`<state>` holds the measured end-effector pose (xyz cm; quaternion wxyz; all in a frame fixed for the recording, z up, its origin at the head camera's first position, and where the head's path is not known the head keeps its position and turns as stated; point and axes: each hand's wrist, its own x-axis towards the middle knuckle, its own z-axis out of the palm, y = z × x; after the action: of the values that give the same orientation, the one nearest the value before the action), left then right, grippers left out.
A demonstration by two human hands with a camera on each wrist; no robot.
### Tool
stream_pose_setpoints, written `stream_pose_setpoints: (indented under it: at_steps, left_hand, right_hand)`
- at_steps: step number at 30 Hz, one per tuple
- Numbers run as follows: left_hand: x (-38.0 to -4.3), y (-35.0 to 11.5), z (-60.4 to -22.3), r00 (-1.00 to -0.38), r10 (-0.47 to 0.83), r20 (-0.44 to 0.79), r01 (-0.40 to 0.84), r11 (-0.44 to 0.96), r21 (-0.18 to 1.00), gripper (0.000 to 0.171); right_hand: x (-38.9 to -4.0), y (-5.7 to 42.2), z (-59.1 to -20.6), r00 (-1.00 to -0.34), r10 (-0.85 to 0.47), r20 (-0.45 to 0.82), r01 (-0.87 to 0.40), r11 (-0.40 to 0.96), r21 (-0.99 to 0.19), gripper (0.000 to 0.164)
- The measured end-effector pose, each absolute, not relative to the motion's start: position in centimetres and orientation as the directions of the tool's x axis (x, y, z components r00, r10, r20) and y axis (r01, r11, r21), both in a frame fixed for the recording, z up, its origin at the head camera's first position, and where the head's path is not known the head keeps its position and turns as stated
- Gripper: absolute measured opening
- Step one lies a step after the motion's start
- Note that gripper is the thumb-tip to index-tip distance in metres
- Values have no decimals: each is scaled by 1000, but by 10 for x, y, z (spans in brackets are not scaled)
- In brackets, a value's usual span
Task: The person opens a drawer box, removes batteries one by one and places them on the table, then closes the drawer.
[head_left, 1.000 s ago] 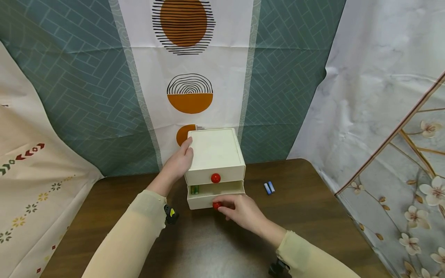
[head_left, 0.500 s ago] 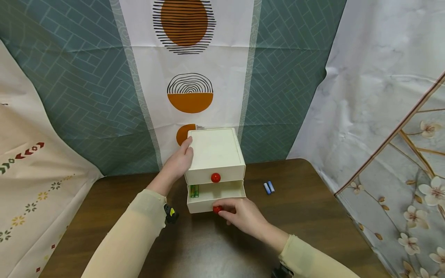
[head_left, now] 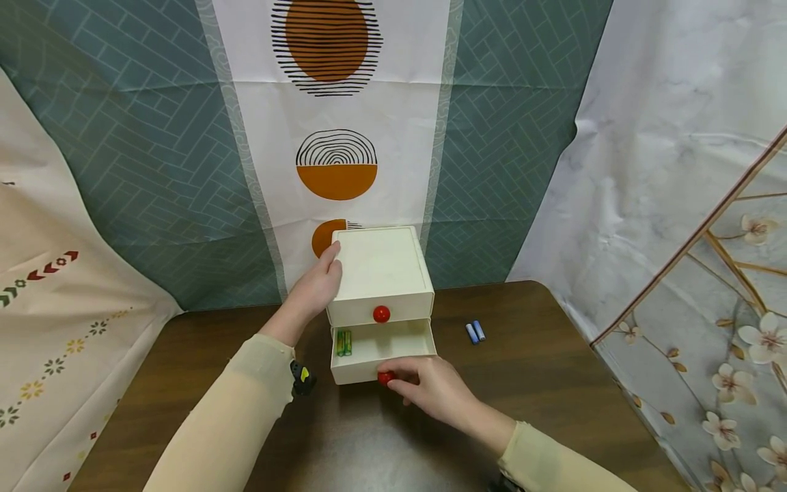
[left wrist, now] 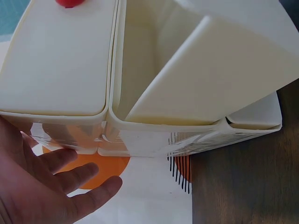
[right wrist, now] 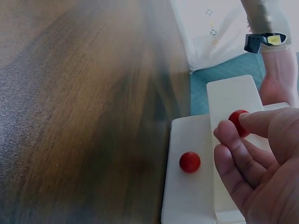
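Note:
A white drawer cabinet (head_left: 382, 263) stands at the back of the table. Its middle drawer (head_left: 355, 372) is pulled out, with a pair of green batteries (head_left: 343, 343) lying at its left end. My right hand (head_left: 433, 388) pinches that drawer's red knob (right wrist: 237, 122) between thumb and fingers. Against the cabinet's left side rests my left hand (head_left: 315, 283), its fingers (left wrist: 88, 198) extended and spread in the left wrist view. The top drawer, with its red knob (head_left: 381, 314), is closed. So is the bottom drawer (right wrist: 187, 196), which the head view hides.
Two blue-and-white batteries (head_left: 475, 332) lie side by side on the brown table (head_left: 529, 403), right of the cabinet. A patterned cloth (head_left: 504, 171) hangs right behind the cabinet. More cloths hang on the left and right.
My right hand has drawn the middle drawer further out toward me, so more of the green batteries and drawer floor show. The left hand has kept its place.

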<state>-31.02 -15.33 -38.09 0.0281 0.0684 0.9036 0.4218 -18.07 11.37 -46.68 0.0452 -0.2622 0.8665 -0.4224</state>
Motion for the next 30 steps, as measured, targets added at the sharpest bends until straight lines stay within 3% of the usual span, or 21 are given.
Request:
stream_pose_setpoints:
  at_steps: [30]
  left_hand:
    - [-309,-153,-380,-988,155,13,108,623,775,66]
  right_hand:
    - [-158,119,-469,-850,-508,141,-421,493,-761,26]
